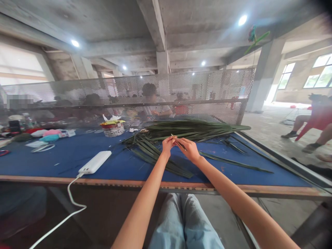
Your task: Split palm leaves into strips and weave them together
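Note:
My left hand (168, 146) and my right hand (190, 149) meet above the blue table, fingertips close together. Between them is a small pale piece (174, 137), too small to name. The fingers of my left hand are closed in a pinch at it. Under my right hand's closed fingers shows a slim, dark, shiny tool (181, 145), its kind unclear. Just beyond and below the hands lie long green palm-like leaves (186, 129), some fanned toward the front edge, with one loose strip (238, 162) to the right.
On the left, a white power bank (95, 162) trails a white cable (74, 199) over the table's edge (116, 182). A woven basket (113, 128) stands farther back. Colourful bundles (51, 135) and tape-like rings (43, 148) lie far left. A perforated metal screen (124, 93) closes the back; people sit beyond.

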A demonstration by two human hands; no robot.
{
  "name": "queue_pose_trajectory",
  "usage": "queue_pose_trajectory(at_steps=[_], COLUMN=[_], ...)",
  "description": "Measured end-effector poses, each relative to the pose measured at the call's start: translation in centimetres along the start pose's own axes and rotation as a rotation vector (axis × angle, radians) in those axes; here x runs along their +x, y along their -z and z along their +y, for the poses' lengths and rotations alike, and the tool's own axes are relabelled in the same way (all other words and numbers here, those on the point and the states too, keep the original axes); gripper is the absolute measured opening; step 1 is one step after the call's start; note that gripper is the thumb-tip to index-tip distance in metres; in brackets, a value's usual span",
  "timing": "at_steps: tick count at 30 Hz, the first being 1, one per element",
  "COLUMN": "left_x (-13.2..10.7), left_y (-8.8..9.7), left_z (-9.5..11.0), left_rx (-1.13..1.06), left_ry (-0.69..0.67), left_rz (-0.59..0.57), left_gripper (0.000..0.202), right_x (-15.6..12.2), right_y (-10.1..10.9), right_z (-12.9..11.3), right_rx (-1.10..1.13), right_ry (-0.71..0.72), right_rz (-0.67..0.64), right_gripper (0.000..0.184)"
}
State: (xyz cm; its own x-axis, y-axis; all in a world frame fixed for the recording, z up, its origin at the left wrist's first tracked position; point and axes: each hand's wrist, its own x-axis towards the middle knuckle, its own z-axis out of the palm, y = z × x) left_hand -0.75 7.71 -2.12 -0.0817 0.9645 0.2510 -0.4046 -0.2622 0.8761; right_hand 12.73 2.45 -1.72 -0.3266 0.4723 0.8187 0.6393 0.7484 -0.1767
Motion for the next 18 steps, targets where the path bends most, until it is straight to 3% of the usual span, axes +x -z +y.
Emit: queue_pose_trajectory(at_steps=[13, 18], left_x=[0.19, 0.16], left_y=[0.24, 0.08], left_z=[-0.34, -0.5], left_rx=[0.023, 0.105], left_ry=[-0.023, -0.076], left_rz=[0.003, 0.02], left_gripper=[0.021, 0.019], right_x=[0.04, 0.33], right_y=[0.01, 0.1], right_z=[-0.12, -0.35], right_rx=[0.038, 0.137], right_ry=[-0.027, -0.115], right_rz=[0.017, 0.121], right_gripper=[0.033, 0.029])
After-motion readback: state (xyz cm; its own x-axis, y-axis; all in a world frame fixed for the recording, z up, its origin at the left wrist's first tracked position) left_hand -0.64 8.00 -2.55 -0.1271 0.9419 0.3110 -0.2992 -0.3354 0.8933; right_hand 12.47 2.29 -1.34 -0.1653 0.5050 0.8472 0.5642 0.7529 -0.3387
